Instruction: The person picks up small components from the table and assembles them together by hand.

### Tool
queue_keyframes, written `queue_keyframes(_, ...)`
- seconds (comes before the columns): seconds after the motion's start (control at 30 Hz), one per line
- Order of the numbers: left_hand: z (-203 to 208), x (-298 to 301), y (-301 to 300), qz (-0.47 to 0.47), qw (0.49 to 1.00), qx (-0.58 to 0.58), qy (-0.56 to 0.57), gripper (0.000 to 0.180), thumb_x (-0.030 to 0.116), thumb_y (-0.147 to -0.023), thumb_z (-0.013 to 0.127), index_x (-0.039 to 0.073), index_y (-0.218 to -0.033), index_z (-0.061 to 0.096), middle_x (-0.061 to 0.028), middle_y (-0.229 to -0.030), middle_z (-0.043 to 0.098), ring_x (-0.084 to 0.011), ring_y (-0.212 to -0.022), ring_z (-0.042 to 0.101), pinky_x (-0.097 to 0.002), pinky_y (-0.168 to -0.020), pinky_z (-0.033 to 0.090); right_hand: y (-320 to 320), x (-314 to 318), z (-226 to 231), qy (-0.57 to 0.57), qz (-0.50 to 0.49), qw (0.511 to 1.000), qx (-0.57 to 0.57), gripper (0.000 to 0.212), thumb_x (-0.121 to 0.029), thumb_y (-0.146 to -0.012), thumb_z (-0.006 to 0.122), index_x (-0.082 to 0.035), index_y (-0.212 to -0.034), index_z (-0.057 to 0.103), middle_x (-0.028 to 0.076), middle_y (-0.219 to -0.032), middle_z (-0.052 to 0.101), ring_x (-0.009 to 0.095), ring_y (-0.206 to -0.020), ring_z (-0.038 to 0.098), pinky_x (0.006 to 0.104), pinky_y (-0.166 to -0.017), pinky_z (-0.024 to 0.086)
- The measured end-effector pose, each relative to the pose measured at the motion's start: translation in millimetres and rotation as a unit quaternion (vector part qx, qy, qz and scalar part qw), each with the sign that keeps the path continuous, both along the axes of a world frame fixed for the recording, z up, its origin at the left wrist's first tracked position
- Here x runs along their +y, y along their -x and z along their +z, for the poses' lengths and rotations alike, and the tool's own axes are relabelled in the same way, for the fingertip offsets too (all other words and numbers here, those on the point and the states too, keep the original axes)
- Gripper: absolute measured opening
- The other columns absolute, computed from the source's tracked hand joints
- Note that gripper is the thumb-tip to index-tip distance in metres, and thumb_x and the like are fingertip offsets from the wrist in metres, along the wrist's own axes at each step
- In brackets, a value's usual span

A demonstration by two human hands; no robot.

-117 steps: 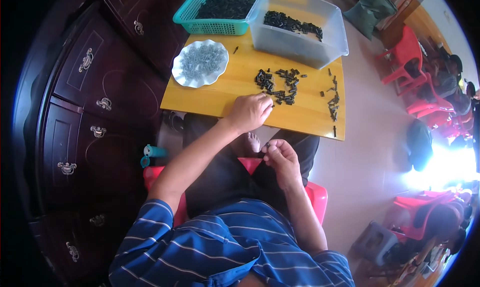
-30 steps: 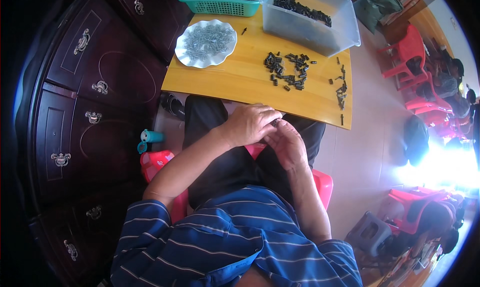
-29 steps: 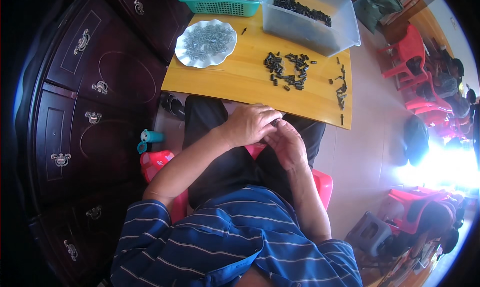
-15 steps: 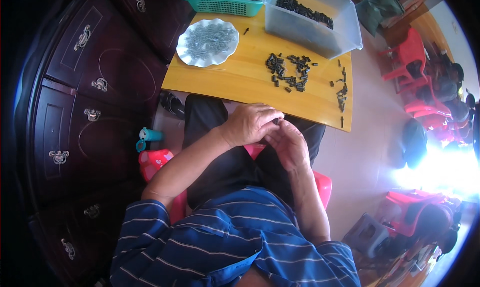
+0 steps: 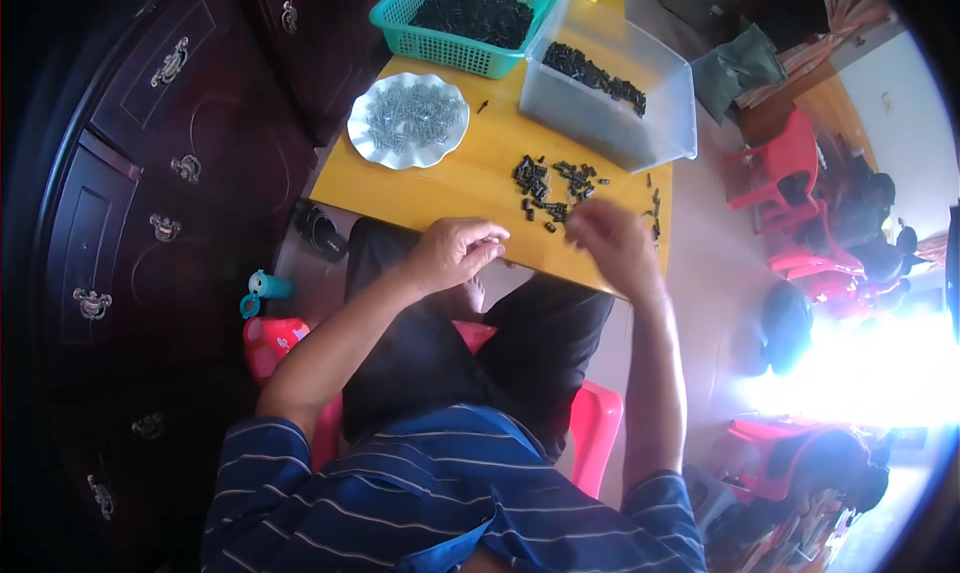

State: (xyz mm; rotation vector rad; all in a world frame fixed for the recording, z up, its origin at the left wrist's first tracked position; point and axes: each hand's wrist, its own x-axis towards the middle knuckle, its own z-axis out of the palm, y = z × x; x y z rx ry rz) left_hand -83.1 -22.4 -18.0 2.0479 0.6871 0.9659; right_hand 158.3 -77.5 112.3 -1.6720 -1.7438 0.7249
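Note:
My left hand (image 5: 455, 256) is over my lap at the near table edge. Its fingers are curled with thumb against fingertips; whatever they hold is hidden. My right hand (image 5: 622, 248) hovers by the near right part of the wooden table (image 5: 390, 195), its fingers smeared by motion. Just beyond it lies a loose pile of small black cylindrical parts (image 5: 532, 177). Along the right edge, partly behind that hand, are more slim black pieces (image 5: 656, 211). A white wavy-rimmed plate (image 5: 360, 141) of small clear thin pieces is at the left.
At the back stand a green basket (image 5: 440, 53) and a translucent bin (image 5: 575, 128), both holding black parts. One black piece (image 5: 483, 105) lies beside the plate. Dark drawers (image 5: 130, 173) line the left side. Red chairs (image 5: 785, 163) stand to the right. A teal bottle (image 5: 272, 285) is on the floor.
My hands were together over my lap, fingers meeting at a small dark thing. They have come apart; the right moved up and right toward the black pile. The view has shifted slightly.

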Motion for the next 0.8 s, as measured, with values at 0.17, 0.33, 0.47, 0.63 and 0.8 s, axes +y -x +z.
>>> queue_keyframes(0.17, 1, -3, -6, 0.034, 0.999, -0.014, -0.015, 0.010, 0.005, -0.091, 0.071, 0.003, -0.100, 0.073, -0.0114, -0.085, 0.075, -0.0237, -0.076, 0.075, -0.0327, -0.068, 0.058, -2, 62, 38, -0.094, -0.038, 0.992, 0.072, 0.020, -0.019, -0.096, 0.065, -0.001, -0.100, 0.072, 0.008, -0.078, 0.074, 0.015, -0.075, 0.073, 0.0292, -0.073, 0.056)
queue_keyframes(0.33, -5, -4, -6, 0.067, 0.992, -0.027, -0.107, 0.007, 0.006, -0.089, 0.071, 0.005, -0.095, 0.072, -0.0116, -0.085, 0.073, -0.0287, -0.077, 0.073, -0.0377, -0.069, 0.057, 51, 72, 29, 0.133, 0.137, 0.968, -0.160, 0.019, -0.022, -0.089, 0.065, -0.007, -0.094, 0.074, 0.009, -0.080, 0.075, 0.022, -0.073, 0.072, 0.0353, -0.072, 0.056)
queue_keyframes(0.47, -6, -5, -8, 0.047, 0.994, -0.030, -0.089, 0.007, 0.006, -0.089, 0.071, 0.005, -0.096, 0.071, -0.0103, -0.084, 0.073, -0.0282, -0.077, 0.072, -0.0379, -0.069, 0.056, 57, 117, 17, 0.039, 0.134, 0.974, -0.180, 0.020, -0.023, -0.089, 0.067, -0.007, -0.096, 0.075, 0.012, -0.085, 0.075, 0.024, -0.076, 0.074, 0.0372, -0.071, 0.056)
queue_keyframes(0.63, -3, -7, -5, 0.044, 0.994, -0.037, -0.089, 0.008, 0.006, -0.089, 0.070, 0.006, -0.097, 0.072, -0.0094, -0.084, 0.072, -0.0276, -0.077, 0.072, -0.0373, -0.069, 0.056, 69, 182, 68, -0.358, -0.119, 0.926, 0.005, 0.050, -0.019, -0.087, 0.074, -0.003, -0.131, 0.059, 0.018, -0.100, 0.076, 0.033, -0.091, 0.075, 0.0433, -0.082, 0.058)
queue_keyframes(0.8, -6, -2, -5, 0.048, 0.992, -0.036, -0.114, 0.008, 0.007, -0.087, 0.071, 0.005, -0.095, 0.072, -0.0096, -0.084, 0.072, -0.0283, -0.078, 0.071, -0.0380, -0.069, 0.055, 48, 145, 33, -0.311, -0.027, 0.949, -0.035, 0.027, -0.016, -0.090, 0.070, -0.003, -0.113, 0.071, 0.016, -0.092, 0.076, 0.028, -0.087, 0.076, 0.0372, -0.078, 0.058)
